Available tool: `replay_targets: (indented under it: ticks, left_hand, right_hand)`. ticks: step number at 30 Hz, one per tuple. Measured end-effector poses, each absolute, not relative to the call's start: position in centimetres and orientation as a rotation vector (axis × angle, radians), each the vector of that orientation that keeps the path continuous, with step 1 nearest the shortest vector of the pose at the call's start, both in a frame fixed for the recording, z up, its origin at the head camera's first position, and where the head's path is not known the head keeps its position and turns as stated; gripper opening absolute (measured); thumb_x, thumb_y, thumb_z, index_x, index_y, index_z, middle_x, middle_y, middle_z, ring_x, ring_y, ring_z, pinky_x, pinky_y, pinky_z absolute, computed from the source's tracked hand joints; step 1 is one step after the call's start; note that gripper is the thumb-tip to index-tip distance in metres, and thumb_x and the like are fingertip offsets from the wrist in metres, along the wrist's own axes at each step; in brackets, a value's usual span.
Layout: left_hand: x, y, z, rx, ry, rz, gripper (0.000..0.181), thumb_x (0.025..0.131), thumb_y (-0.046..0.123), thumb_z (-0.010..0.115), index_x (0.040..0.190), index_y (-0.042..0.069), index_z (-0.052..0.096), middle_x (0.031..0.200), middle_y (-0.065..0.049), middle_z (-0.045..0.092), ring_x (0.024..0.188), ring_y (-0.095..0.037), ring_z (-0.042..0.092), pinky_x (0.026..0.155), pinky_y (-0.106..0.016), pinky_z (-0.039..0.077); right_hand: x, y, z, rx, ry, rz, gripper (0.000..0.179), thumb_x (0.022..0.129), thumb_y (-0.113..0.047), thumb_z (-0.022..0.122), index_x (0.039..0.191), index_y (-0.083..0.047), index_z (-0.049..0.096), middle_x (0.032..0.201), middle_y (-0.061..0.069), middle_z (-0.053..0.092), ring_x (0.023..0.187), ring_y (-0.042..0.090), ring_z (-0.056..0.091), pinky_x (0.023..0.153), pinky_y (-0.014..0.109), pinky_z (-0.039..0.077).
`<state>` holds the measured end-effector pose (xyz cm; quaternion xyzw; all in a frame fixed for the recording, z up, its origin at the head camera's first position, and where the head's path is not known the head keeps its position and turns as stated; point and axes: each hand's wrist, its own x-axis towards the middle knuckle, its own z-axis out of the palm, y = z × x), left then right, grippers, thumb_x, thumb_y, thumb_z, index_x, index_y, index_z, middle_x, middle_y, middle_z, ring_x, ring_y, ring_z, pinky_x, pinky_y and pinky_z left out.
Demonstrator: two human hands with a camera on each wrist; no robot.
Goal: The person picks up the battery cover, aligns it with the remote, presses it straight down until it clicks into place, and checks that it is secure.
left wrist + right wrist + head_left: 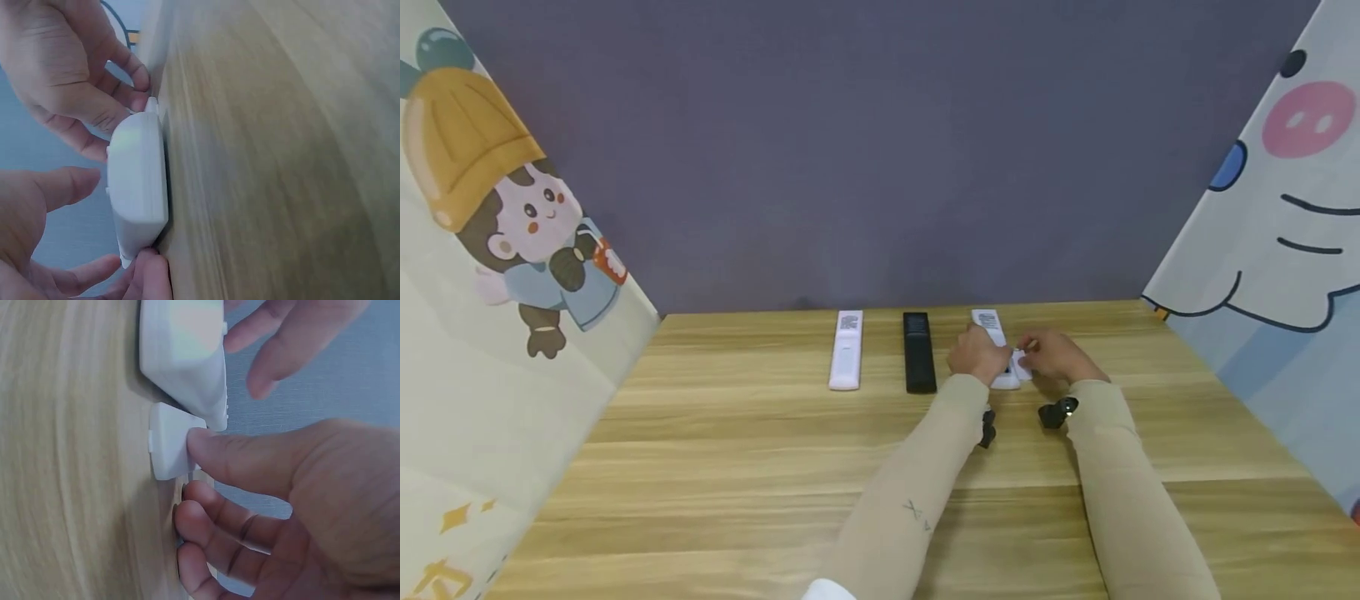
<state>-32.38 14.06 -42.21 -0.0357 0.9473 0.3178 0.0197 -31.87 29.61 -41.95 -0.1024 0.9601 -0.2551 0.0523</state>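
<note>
A white remote control [988,321] lies back up near the far edge of the table, with a dark opening in its lower part. My left hand [979,354] holds it, fingers at its side; in the left wrist view the thumb stands off the remote's end [139,178]. Just to the right, my right hand [1056,353] grips a small white battery cover [1022,367]. The right wrist view has the thumb pressed on this cover [170,447], which stands tilted beside the remote, close over the wood. The other fingers curl below it.
Left of my hands lie a black remote control [919,354] and, farther left, another white remote control [847,354], both lengthwise. A dark grey panel [850,167] rises behind the wooden table [737,467]. Cartoon-printed sheets [460,417] flank both sides.
</note>
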Motion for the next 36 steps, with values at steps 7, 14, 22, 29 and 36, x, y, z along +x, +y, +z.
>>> replay_targets:
  ticks: [7,14,22,29,36]
  left_hand:
    - [-32.5,14.7,-42.3,-0.188,2.993,0.861,0.049,0.081,0.048,0.082,0.113,0.015,0.067,0.100,-0.005,0.074,0.082,-0.023,0.071,0.063,-0.038,0.057]
    - [-32.6,15.0,-42.0,-0.257,2.931,0.908,0.057,0.078,0.049,0.084,0.121,0.017,0.066,0.102,-0.005,0.074,0.083,-0.024,0.071,0.064,-0.039,0.057]
    - [-32.8,14.7,-42.2,-0.275,2.892,0.983,0.052,0.075,0.052,0.086,0.107,0.015,0.066,0.085,-0.002,0.069,0.066,-0.020,0.063,0.055,-0.036,0.051]
    - [-32.8,14.9,-42.3,-0.282,2.868,0.949,0.047,0.076,0.057,0.083,0.094,0.017,0.067,0.082,0.000,0.068,0.066,-0.018,0.061,0.055,-0.035,0.049]
    - [-32.9,15.3,-42.5,-0.268,2.842,0.820,0.051,0.080,0.069,0.075,0.085,0.019,0.068,0.077,0.002,0.066,0.058,-0.016,0.057,0.050,-0.034,0.046]
  right_hand:
    - [-31.8,29.7,-41.9,-0.310,2.925,-0.790,0.024,0.091,-0.007,0.066,0.111,0.006,0.066,0.096,0.021,0.068,0.087,0.030,0.063,0.078,0.043,0.051]
    - [-31.7,29.7,-41.8,-0.259,2.905,-0.772,0.024,0.093,-0.009,0.065,0.113,0.004,0.065,0.099,0.021,0.067,0.087,0.030,0.062,0.078,0.045,0.051]
    - [-31.8,29.4,-41.6,-0.235,2.903,-0.748,0.025,0.093,-0.009,0.066,0.113,0.005,0.065,0.099,0.022,0.067,0.087,0.031,0.063,0.078,0.045,0.051]
    - [-31.6,29.3,-41.1,-0.228,2.913,-0.740,0.025,0.091,-0.008,0.066,0.112,0.007,0.063,0.098,0.023,0.068,0.086,0.032,0.064,0.077,0.044,0.052]
    - [-31.4,29.3,-41.0,-0.222,2.923,-0.776,0.025,0.092,-0.009,0.066,0.110,0.007,0.063,0.093,0.021,0.067,0.082,0.029,0.064,0.075,0.042,0.052]
